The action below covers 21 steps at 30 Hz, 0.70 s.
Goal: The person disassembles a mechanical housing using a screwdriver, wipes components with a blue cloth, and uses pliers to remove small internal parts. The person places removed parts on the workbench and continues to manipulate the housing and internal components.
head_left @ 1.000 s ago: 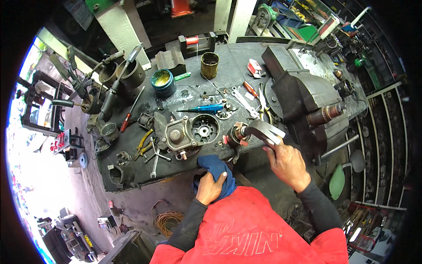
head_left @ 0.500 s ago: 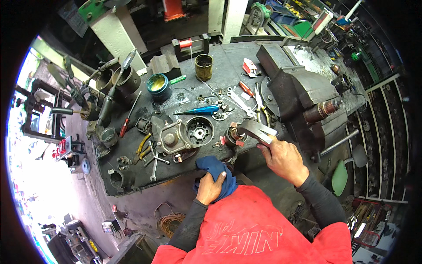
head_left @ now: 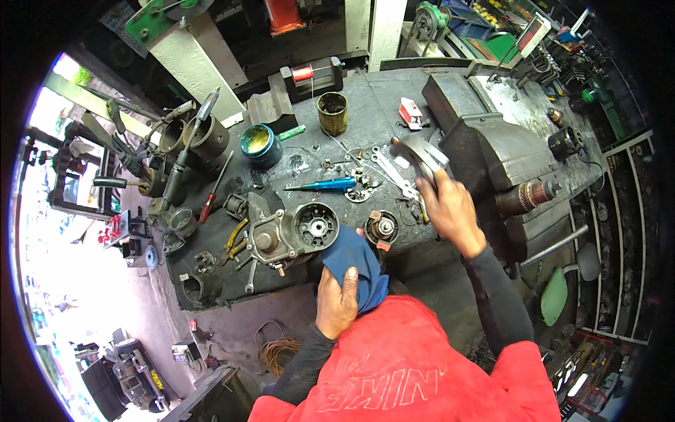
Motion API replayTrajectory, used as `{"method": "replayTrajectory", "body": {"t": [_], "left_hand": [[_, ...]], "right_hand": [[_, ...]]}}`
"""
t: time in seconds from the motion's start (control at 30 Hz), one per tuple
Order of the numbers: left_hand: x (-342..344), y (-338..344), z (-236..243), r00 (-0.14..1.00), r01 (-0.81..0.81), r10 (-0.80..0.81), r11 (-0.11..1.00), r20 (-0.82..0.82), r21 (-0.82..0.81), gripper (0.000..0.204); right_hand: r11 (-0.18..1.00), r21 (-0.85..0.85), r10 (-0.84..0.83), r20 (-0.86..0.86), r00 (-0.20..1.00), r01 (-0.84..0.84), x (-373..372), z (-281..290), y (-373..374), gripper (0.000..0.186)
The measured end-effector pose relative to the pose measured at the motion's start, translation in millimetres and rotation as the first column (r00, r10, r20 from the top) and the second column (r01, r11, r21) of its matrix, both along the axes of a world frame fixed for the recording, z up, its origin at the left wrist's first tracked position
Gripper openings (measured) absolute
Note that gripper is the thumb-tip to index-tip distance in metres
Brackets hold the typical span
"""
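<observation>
My right hand grips a hammer, its head blurred, above the bench to the right of the blue screwdriver. Below the hammer stands a round metal part with pinkish pieces round its shaft, its top now uncovered. My left hand holds a bunched blue cloth at the bench's front edge; anything under the cloth is hidden. Just beyond the cloth lies a metal housing joined to a round, open, finned end.
A large steel vise fills the bench's right, with a copper-banded armature. Behind are a blue grease tub and a yellowish can. A red screwdriver, pliers and metal pots occupy the left.
The hammer and my right hand have lifted off the round part, toward the back of the bench. My left hand and the cloth have moved a little forward onto the bench edge.
</observation>
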<state>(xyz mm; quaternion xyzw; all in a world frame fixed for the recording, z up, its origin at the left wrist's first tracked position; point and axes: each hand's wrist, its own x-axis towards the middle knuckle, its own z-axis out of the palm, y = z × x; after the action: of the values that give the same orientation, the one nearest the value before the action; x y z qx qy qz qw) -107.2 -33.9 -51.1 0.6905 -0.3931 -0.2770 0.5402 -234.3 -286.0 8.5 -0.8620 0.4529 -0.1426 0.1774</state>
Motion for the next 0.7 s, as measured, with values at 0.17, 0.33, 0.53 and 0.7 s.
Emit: {"method": "replayTrajectory", "body": {"t": [0.17,0.33,0.53,0.7], "left_hand": [[-11.7,-54.9,23.8,0.96,-0.026,0.007,0.998,0.28,0.062,0.037],[-17.9,-106.9,18.5,0.881,-0.08,-0.002,0.985,0.473,0.154,0.031],[-17.9,-113.8,22.8,0.857,-0.1,-0.046,0.962,0.514,0.253,0.027],[-22.8,-102.3,23.1,0.895,-0.014,-0.14,0.94,0.423,0.341,0.051]], "right_hand": [[0.997,-0.013,-0.075,-0.034,0.997,0.075,48.4,-68.4,-72.8,0.032],[0.958,-0.283,0.009,-0.103,0.995,-0.038,72.7,-129.3,-106.2,0.021],[0.979,-0.2,0.021,-0.115,0.993,-0.044,63.2,-157.7,-107.0,0.033],[0.987,-0.158,0.023,0.01,1.0,-0.021,57.4,-146.6,-103.0,0.047]]}}
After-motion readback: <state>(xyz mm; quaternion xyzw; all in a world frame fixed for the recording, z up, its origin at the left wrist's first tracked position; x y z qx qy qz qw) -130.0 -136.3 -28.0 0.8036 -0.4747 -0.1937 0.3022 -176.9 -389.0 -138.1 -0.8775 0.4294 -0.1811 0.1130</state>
